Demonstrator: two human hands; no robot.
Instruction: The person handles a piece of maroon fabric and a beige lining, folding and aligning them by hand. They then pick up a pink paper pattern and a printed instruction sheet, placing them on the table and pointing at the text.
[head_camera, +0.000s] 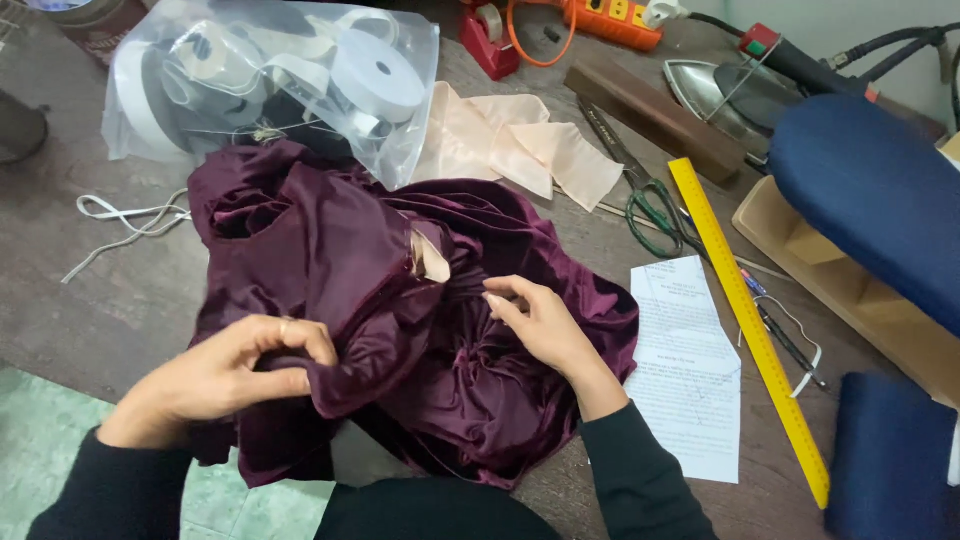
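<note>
A crumpled dark purple velvet garment (400, 300) lies on the wooden table (120, 300) in front of me. My left hand (230, 375) pinches a fold of the velvet at its lower left, thumb and fingers closed on the cloth. My right hand (540, 325) rests on the gathered middle of the garment, fingertips pinching the fabric. A small patch of pale peach lining (430, 260) shows between the folds, just above my hands. Both arms wear black sleeves.
A clear bag of white tape rolls (290, 80) lies behind the velvet, peach fabric pieces (520, 140) beside it. To the right are green-handled scissors (650, 205), a yellow ruler (750, 320), a paper sheet (690, 370), an iron (730, 95) and a blue padded sleeve board (870, 200).
</note>
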